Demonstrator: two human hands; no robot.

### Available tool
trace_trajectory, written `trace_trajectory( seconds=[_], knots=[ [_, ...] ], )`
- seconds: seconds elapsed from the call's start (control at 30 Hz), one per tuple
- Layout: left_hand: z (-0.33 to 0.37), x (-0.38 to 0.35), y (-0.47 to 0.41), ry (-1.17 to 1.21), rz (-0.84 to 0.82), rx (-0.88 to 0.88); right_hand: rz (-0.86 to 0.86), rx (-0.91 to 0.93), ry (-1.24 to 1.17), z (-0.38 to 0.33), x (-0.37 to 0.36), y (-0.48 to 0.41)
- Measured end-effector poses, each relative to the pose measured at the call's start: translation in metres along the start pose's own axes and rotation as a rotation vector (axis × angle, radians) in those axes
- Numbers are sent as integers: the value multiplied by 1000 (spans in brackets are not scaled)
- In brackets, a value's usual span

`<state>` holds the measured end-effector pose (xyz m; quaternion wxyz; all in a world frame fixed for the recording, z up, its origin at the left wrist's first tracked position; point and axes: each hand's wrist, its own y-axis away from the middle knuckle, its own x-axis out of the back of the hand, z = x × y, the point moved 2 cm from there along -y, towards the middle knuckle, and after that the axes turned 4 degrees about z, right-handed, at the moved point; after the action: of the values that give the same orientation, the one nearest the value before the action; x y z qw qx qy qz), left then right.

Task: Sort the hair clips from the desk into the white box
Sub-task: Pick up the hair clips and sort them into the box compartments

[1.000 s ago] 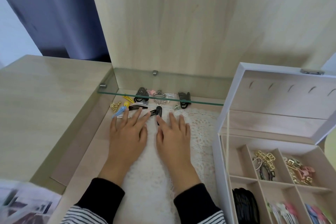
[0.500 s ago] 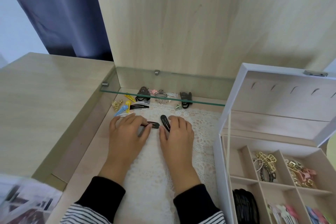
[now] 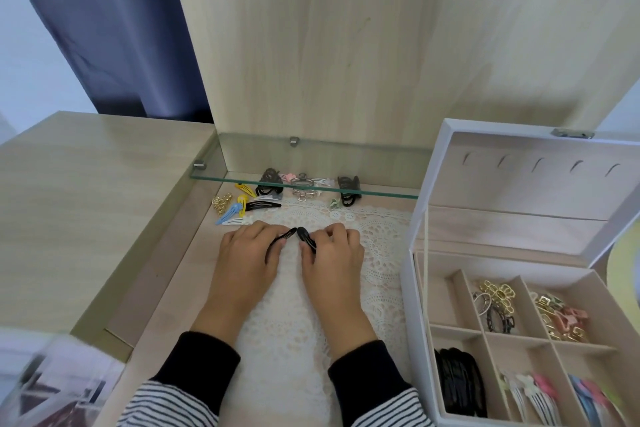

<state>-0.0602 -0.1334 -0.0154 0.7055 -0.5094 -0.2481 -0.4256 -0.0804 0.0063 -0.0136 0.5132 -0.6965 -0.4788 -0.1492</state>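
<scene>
Flat a second ago, your left hand (image 3: 246,255) now pinches a black clip (image 3: 284,236) and your right hand (image 3: 334,253) a second black clip (image 3: 307,238), over the lace mat (image 3: 375,236) mid-worktop. Both look ready for the white box (image 3: 417,305) at the right edge.

The pale wooden counter (image 3: 180,288) carried a white lace doily (image 3: 377,243), loose hair clips (image 3: 249,205) along its back edge, and the open white box (image 3: 415,305) at the right.

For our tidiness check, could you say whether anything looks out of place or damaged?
Nothing looks damaged or spilled. Unsorted clips lie jumbled by the glass shelf; the left hand and right hand each hold black clips; the white box looks orderly.
</scene>
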Motion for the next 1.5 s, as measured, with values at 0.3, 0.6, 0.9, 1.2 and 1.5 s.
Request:
trace_trajectory(
  seconds=[0.3,0.6,0.9,1.2,1.5],
  knots=[
    [12,10,1,-59,145,-58,-16,-20,54,-10,7,-1],
    [31,18,1,83,274,-137,-49,-125,-130,-22,39,-5],
    [106,59,-15,559,248,61,-102,-9,-268,-31,138,-33],
    [186,77,-15,843,-146,97,-275,-34,-345,57,202,-53],
    [225,64,-10,565,-548,-6,-540,-104,-345,128,218,-42]
  ],
)
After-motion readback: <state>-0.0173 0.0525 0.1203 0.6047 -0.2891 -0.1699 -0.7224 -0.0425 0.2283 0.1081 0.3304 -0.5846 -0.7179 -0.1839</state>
